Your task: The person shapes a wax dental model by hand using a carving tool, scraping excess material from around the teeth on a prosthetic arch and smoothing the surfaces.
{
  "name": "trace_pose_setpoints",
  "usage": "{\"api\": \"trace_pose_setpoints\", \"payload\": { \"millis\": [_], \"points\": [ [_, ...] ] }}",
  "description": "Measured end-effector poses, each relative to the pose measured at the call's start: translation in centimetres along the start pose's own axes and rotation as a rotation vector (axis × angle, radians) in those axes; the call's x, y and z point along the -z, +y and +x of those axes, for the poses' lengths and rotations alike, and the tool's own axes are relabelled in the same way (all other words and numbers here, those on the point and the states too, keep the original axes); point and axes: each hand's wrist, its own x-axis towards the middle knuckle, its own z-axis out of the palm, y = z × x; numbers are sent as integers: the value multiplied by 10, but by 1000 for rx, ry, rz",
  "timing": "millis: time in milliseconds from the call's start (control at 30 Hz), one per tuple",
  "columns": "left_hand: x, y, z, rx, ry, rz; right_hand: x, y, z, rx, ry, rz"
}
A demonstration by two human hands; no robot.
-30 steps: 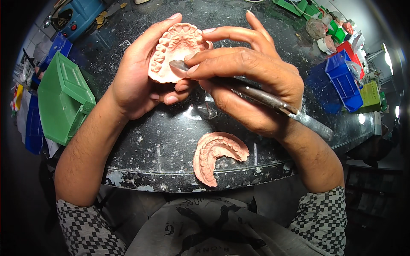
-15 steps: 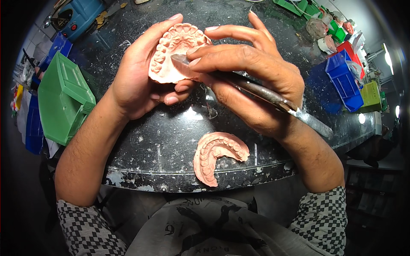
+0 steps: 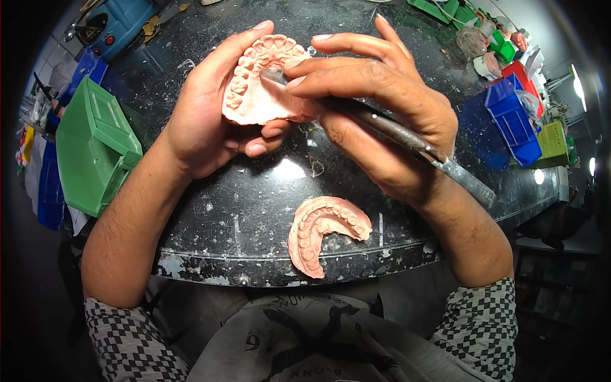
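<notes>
A pink plaster dental cast with a full arch of teeth is held up over the bench, its teeth facing me. My left hand is closed around its left side, thumb along the outer edge and fingertips under the base. My right hand grips a plaster knife with a dark handle and metal ends. Its blade lies against the palate of the cast, partly hidden by my fingers. Below the hands, a second pink cast, horseshoe-shaped, rests teeth up near the bench's front edge.
The black, plaster-specked bench curves toward me. A green bin stands by my left forearm and a blue bin at the right. Behind are a blue machine at far left and several casts at far right.
The knife blade has shifted slightly up and right across the palate, its back end swinging down a little. My right hand has moved slightly right. The left hand has barely moved.
</notes>
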Motion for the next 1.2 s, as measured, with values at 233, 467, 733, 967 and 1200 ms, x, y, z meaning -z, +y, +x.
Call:
{"api": "trace_pose_setpoints", "payload": {
  "millis": [233, 467, 733, 967, 1200],
  "points": [
    [-16, 3, 1, 29, 139, 38, -1, 2, -1, -15, 17, -14],
    [-19, 5, 0, 87, 153, 49, -3, 0, -1, -40, 53, -46],
    [-19, 1, 3, 52, 160, 14, -4, 1, 0, -59, 92, -105],
    [-16, 0, 3, 39, 157, 34, -4, 1, 1, -78, 103, -180],
    [-10, -3, 4, -1, 72, -3, -4, 2, 1, -102, 117, -187]
  ]
}}
